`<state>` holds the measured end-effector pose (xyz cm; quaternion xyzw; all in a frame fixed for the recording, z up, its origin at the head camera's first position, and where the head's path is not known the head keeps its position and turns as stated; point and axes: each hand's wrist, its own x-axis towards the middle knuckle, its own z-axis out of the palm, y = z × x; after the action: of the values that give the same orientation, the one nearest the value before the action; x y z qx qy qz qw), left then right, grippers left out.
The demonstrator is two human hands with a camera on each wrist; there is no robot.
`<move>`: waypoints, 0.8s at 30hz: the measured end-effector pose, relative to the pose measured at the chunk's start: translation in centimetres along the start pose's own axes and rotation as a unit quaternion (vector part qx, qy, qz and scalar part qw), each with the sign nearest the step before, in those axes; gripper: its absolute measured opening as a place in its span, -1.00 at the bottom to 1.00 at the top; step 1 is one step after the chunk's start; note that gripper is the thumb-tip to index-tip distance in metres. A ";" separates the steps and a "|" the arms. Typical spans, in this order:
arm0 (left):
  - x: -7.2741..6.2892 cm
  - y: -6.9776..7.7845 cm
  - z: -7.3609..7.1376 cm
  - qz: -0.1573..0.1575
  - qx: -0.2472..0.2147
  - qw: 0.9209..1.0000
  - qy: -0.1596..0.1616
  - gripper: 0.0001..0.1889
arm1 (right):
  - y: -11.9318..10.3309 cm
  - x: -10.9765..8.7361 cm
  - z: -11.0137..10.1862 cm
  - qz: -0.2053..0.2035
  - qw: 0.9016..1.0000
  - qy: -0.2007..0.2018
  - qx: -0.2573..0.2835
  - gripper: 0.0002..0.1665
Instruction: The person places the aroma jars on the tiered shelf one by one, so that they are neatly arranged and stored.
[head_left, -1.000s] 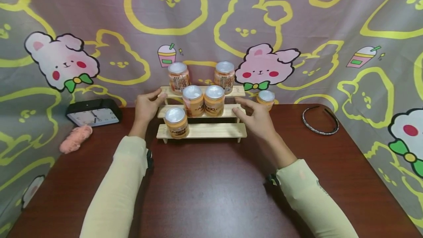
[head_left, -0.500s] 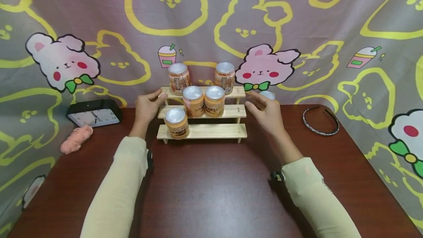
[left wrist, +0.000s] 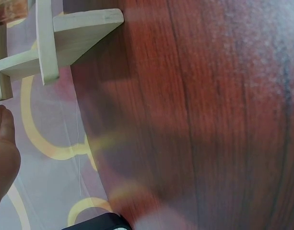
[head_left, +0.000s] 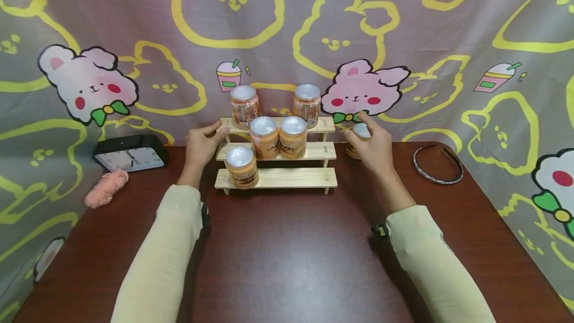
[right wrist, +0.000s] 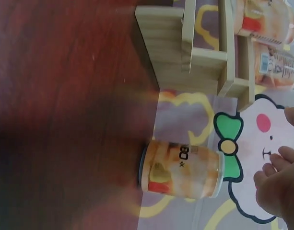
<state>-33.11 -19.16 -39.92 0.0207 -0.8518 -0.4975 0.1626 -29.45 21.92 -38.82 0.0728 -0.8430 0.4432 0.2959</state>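
A three-tier wooden stand (head_left: 291,178) holds several canned-fruit jars with silver lids. Two back jars (head_left: 307,106) stand apart on the top tier, two middle jars (head_left: 265,138) sit side by side, and one front jar (head_left: 242,167) is at the left of the lowest tier. My left hand (head_left: 199,146) has its fingertips right at the left end of the top tier, fingers fairly straight in the left wrist view. My right hand (head_left: 374,148) hovers, fingers spread, over a lone jar (right wrist: 182,168) upright on the table right of the stand, with a gap above its lid.
On the left are a black clock (head_left: 131,152) and a pink yarn bundle (head_left: 106,188). A glittery headband (head_left: 437,164) lies on the right of the brown table (head_left: 287,253). A patterned curtain (head_left: 269,24) hangs close behind the stand.
My right hand has left the right end of the stand and moved right, to above the lone jar. My left hand and the jars on the stand have stayed put.
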 end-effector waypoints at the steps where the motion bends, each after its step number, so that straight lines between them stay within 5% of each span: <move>1: 0.0 0.0 0.0 0.000 0.001 1.000 0.001 -0.48 | 0.1 0.2 0.0 0.001 1.000 -0.001 -0.007 -0.34; 13: 0.1 0.1 0.0 0.004 0.003 1.000 -0.006 -0.48 | 1.7 2.4 0.1 0.030 0.997 -0.027 -0.064 -0.24; 24: 0.1 -0.1 -0.1 -0.005 0.006 1.000 -0.007 -0.47 | 2.1 3.5 0.9 0.102 0.990 -0.070 -0.071 -0.05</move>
<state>-33.14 -19.29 -39.94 0.0227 -0.8558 -0.4933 0.1541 -33.53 22.98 -38.73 -0.0036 -0.8939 0.4040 0.1940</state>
